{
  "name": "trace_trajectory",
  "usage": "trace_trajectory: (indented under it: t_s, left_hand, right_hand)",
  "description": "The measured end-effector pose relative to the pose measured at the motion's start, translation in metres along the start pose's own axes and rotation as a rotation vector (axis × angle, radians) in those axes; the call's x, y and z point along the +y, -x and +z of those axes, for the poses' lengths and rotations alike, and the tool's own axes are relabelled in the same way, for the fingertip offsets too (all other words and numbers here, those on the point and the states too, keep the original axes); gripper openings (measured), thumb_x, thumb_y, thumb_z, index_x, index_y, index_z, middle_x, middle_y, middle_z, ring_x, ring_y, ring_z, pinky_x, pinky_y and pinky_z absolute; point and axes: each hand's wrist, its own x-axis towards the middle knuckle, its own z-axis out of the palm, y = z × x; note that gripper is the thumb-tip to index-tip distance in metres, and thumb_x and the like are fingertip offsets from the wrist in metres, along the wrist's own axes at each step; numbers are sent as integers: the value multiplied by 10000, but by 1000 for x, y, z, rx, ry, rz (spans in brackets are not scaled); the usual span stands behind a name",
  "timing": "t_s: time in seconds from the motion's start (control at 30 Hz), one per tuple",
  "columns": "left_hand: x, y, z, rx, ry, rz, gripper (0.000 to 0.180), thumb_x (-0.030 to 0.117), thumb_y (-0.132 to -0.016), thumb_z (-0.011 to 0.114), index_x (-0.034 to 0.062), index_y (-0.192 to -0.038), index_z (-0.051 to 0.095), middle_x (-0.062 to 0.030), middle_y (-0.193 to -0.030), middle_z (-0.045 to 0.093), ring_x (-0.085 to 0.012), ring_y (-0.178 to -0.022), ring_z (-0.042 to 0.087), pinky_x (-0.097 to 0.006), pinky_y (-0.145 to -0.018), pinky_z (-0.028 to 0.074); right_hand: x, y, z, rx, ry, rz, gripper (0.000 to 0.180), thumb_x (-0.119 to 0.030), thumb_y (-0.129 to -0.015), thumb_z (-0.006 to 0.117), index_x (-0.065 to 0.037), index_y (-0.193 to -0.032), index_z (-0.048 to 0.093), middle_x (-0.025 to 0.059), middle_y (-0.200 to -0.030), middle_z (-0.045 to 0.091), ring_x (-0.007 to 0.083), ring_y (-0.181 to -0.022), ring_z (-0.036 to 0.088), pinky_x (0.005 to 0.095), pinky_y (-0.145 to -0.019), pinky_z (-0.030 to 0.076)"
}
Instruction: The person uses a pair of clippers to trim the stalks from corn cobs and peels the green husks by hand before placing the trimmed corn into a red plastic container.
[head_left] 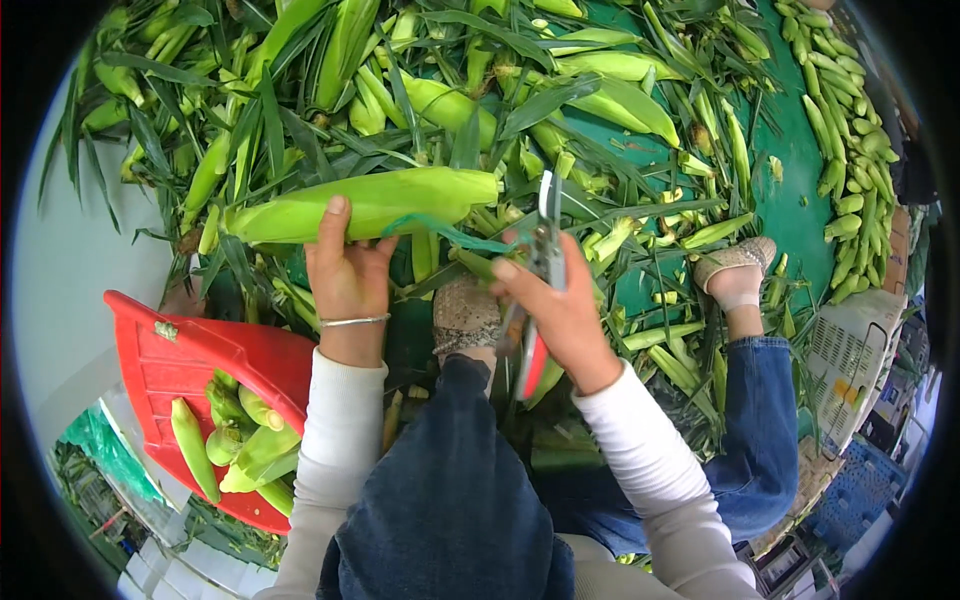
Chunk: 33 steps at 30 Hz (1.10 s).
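Observation:
My left hand (350, 275) is closed round a plump ear of corn (370, 203) in its pale green husk, with the thumb pressed on its near side. The ear lies level, its trimmed butt end pointing right. In my right hand (565, 315) is a pair of pruning shears (547, 255), blades up, with a red and grey handle below. The blades stand just right of the butt end, apart from it. A blue-green strip (450, 235) trails from the ear toward my right hand; I cannot tell what it is.
Unhusked corn and cut leaves (400, 100) heap over the green floor sheet (800, 180). At left, a red scoop-shaped basket (215, 350) holds several trimmed ears (250, 450). A long pile of ears (850, 130) lines the far right, near a white crate (850, 365). My feet stand among the leaves.

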Motion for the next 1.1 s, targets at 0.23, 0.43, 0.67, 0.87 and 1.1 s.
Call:
trace_trajectory:
  t_s: [0.23,0.43,0.67,0.87,1.1]
  left_hand:
    - [-1,-4,-1,7,-73,132,285,193,-894,598,77,-1145,532,-75,-1108,596,-247,-1054,559,-455,-929,451]
    - [17,-17,-17,-183,-236,188,299,215,-883,558,53,-1133,529,-138,-1128,588,-268,-1053,564,-431,-936,432]
    - [6,-7,10,-348,-581,-189,356,348,-926,512,20,-1056,557,-127,-983,624,-195,-850,612,-302,-764,502]
    - [18,3,30,-698,-1379,103,441,395,-821,672,42,-1066,574,-167,-839,648,-314,-751,655,-359,-686,497]
    - [20,-2,28,-749,-1586,107,494,411,-768,712,29,-1053,582,-204,-891,620,-373,-827,613,-371,-707,483]
  right_hand:
    - [-5,0,-22,157,-678,243,133,-81,-847,601,-56,-925,496,-6,-698,481,89,-587,467,251,-531,428]
    - [-46,25,-146,386,419,68,216,-81,-782,591,-27,-975,511,50,-749,537,119,-639,518,259,-568,454]
    - [-81,10,-43,-398,905,-264,664,-48,-634,605,39,-1266,422,180,-1027,588,295,-925,590,345,-830,472]
    - [-68,-19,-26,-523,978,-489,593,-58,-627,601,53,-1190,450,230,-950,540,417,-870,557,435,-769,471]
    - [-40,-2,-19,-396,816,-294,397,-40,-697,578,15,-1084,513,160,-710,584,324,-603,595,364,-576,479]
